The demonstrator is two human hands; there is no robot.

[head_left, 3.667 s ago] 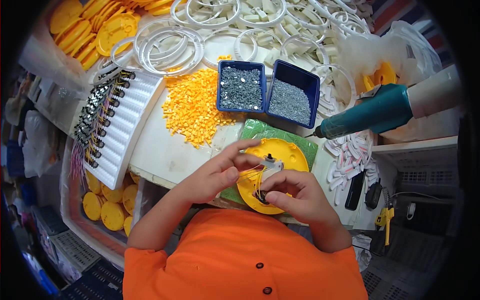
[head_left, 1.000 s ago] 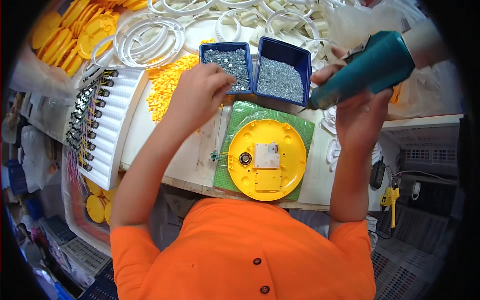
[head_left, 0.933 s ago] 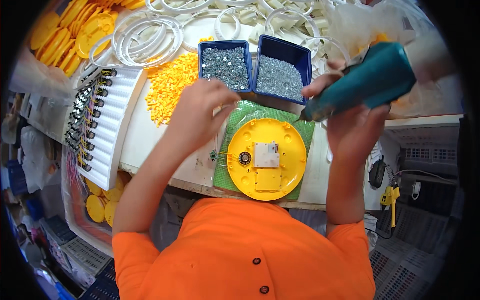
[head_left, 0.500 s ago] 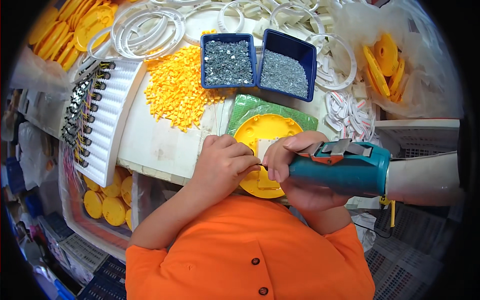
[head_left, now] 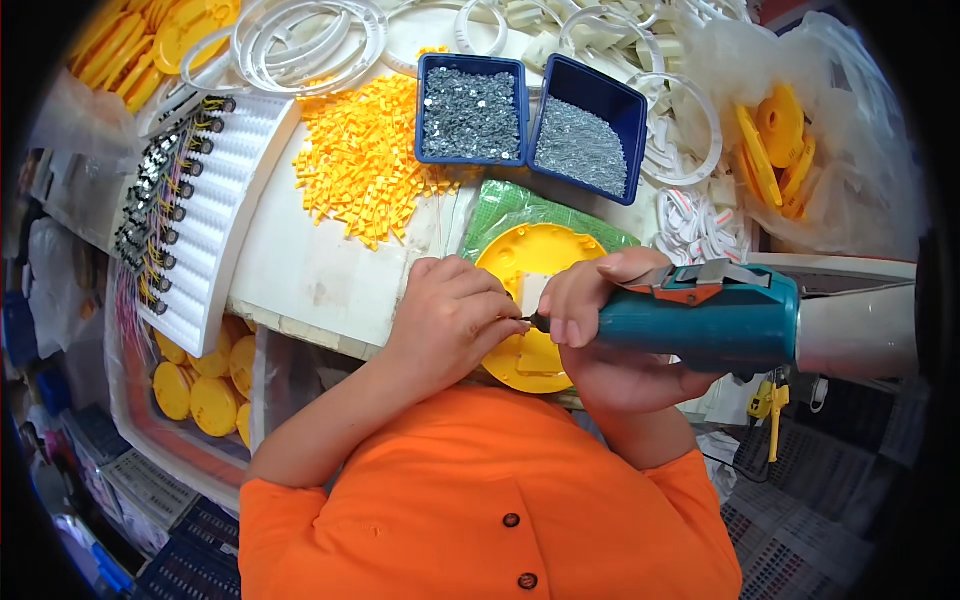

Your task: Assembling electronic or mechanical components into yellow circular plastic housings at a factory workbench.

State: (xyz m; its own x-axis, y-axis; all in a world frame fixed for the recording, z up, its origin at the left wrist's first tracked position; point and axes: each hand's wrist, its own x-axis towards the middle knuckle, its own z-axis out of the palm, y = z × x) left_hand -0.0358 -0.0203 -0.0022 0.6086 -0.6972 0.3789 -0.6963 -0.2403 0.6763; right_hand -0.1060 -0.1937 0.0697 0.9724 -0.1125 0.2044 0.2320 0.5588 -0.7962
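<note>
In the head view, the yellow disc lies on a green mat, its middle partly hidden by both hands. A white block shows on it. The right hand is closed around a teal driver, held nearly level, coming in from the disc's right. The left hand, over the disc's left edge, has its fingers bent and bunched, tips at the driver's dark bit (whether they have closed on anything, I cannot tell).

Beyond the disc stand two blue bins: the left bin holds dark, shiny bits, the right bin finer grey ones. Left of the left bin, beyond the disc, spreads a heap of small yellow parts. Well left of the disc lies a white foam tray, bearing wired parts. Beyond the disc, to its right, are white strips.
</note>
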